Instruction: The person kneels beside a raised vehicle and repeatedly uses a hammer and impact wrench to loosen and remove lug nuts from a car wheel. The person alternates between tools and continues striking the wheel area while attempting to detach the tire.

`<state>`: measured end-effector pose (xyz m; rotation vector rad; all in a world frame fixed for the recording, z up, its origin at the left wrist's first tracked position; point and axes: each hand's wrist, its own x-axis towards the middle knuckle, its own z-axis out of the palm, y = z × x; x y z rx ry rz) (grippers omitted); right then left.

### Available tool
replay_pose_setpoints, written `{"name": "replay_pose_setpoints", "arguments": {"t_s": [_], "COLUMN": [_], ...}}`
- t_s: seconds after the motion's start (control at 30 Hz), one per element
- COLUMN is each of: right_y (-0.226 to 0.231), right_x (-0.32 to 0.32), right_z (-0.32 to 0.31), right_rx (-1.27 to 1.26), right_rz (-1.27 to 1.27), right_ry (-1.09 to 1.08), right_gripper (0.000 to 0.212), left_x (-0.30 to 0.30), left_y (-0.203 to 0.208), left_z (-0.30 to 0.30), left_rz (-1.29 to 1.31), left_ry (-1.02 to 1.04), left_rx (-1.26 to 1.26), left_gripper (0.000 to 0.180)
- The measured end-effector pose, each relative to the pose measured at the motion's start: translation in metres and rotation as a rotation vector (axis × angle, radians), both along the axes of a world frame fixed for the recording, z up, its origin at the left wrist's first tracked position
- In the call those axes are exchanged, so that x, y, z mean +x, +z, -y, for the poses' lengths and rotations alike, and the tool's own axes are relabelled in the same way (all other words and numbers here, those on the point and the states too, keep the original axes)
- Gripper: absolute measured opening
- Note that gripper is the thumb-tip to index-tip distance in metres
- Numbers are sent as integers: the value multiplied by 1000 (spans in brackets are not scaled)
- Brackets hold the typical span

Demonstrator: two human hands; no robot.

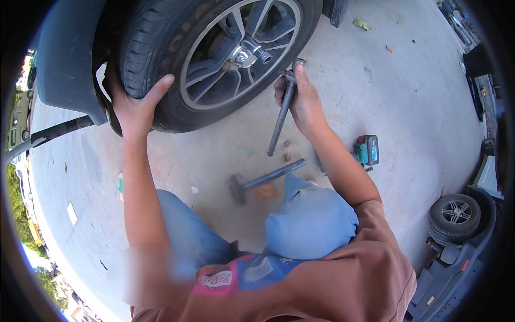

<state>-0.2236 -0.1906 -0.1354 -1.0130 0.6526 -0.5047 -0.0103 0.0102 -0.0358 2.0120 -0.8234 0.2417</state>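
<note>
A car wheel (238, 96) with a black tyre and silver spokes fills the top of the view. Around the tyre's left edge my left hand (134, 107) is closed, thumb on the sidewall, fingers hidden behind the tread. A shiny metal cylinder (263, 55) sticks out from the wheel's hub. My right hand (306, 104) grips a lug wrench (283, 118), a dark metal bar with a socket-like head at its upper end, beside the wheel's lower right. Below it on the floor lie two small metal nuts (287, 156) and a hammer (273, 174).
A teal cordless power tool (368, 150) stands right of my right forearm. The car's dark bumper (67, 59) hangs at upper left, near a black bar (64, 130). Another wheel (455, 216) lies beside a dark car panel (456, 273) at lower right.
</note>
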Motion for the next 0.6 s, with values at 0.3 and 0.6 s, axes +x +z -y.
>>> {"name": "replay_pose_setpoints", "arguments": {"t_s": [0.3,0.6], "right_y": [24,33], "right_x": [8,24], "right_z": [-6,-8], "right_rx": [-56,379], "right_rz": [-17,125], "right_ry": [9,-85], "right_gripper": [45,40], "left_x": [1,2], "left_y": [2,2], "left_z": [0,1], "left_rz": [-15,6], "left_ry": [-61,-93], "left_rx": [-20,-50], "left_gripper": [114,109]}}
